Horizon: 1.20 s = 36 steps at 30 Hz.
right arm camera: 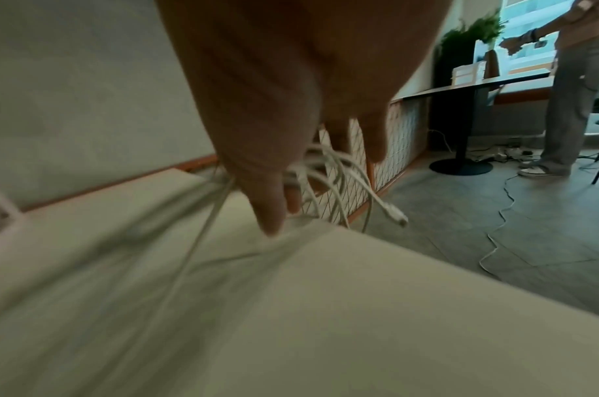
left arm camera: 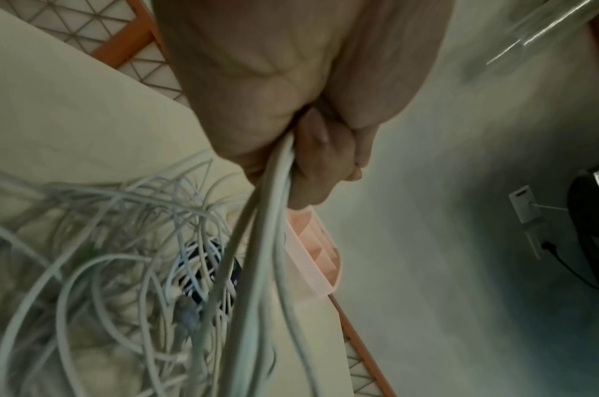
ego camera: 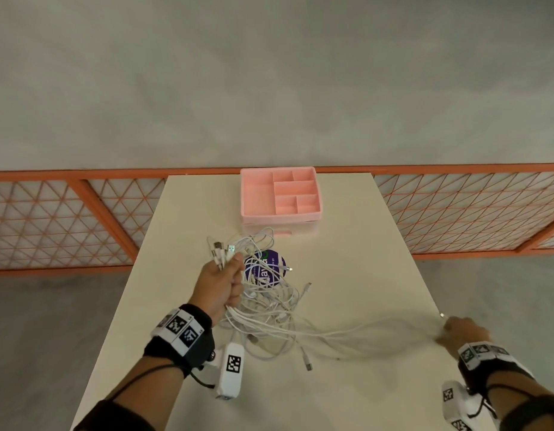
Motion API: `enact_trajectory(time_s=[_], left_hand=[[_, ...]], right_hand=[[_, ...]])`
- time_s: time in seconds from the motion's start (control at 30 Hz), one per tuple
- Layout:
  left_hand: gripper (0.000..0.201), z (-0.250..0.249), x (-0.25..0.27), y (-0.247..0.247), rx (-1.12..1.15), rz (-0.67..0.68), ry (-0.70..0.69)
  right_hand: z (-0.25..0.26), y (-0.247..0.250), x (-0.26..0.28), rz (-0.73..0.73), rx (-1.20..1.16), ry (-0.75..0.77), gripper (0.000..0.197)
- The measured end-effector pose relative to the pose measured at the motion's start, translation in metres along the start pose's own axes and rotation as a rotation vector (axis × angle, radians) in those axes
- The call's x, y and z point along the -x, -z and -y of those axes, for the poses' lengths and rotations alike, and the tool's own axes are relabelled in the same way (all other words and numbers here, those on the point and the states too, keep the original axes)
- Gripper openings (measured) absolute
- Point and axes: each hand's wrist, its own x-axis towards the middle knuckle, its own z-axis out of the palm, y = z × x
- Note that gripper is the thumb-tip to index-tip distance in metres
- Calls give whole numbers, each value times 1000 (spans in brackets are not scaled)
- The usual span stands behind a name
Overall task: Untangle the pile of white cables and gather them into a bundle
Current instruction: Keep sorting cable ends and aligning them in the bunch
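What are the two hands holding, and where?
Left hand grips white cables near their plug ends; right hand grips their far ends.

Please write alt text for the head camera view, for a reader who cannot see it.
Left hand grips a bunch of white cables above a white table, while the right hand holds several strands stretched toward the table's right edge. A pink compartment tray sits beyond the tangle.

Right hand (right arm camera: 291, 88) fingers (right arm camera: 269, 198) around white cables (right arm camera: 328, 172) above table (right arm camera: 325, 309) edge
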Motion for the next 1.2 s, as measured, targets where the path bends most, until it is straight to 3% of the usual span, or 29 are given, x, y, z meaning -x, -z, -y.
enact_trajectory(time_s=[0.07, 0.13, 0.23, 0.33, 0.43, 0.53, 0.63, 0.8, 0.9, 1.07, 1.2], left_hand=[[31, 2, 3, -5, -7, 2, 7], [31, 2, 5, -10, -21, 11, 12], [32, 1, 8, -18, -57, 36, 8], [32, 1, 9, -27, -88, 86, 0], [28, 1, 12, -35, -133, 149, -6], [31, 0, 15, -42, -259, 210, -48], [26, -3, 18, -47, -349, 205, -72], [22, 2, 12, -38, -472, 186, -113], [22, 4, 14, -36, -474, 193, -100], [20, 5, 12, -43, -438, 205, -96], [19, -2, 16, -47, -301, 221, -62]], right_hand=[[17, -8, 21, 98, -46, 31, 44], [33, -4, 36, 106, -12, 22, 48], [58, 27, 42, 149, 43, 72, 52], [106, 75, 59, 139, -165, 386, 38], [176, 116, 101, -41, -555, 746, 23], [239, 143, 158, -97, -866, 1023, 32], [277, 150, 189, -174, -793, 1162, 45], [298, 140, 199, -149, -686, 1116, 39], [297, 138, 197, -177, -649, 1127, 36], [294, 138, 196, -103, -640, 1105, 40], [285, 135, 192, 60, -933, 1097, 53]])
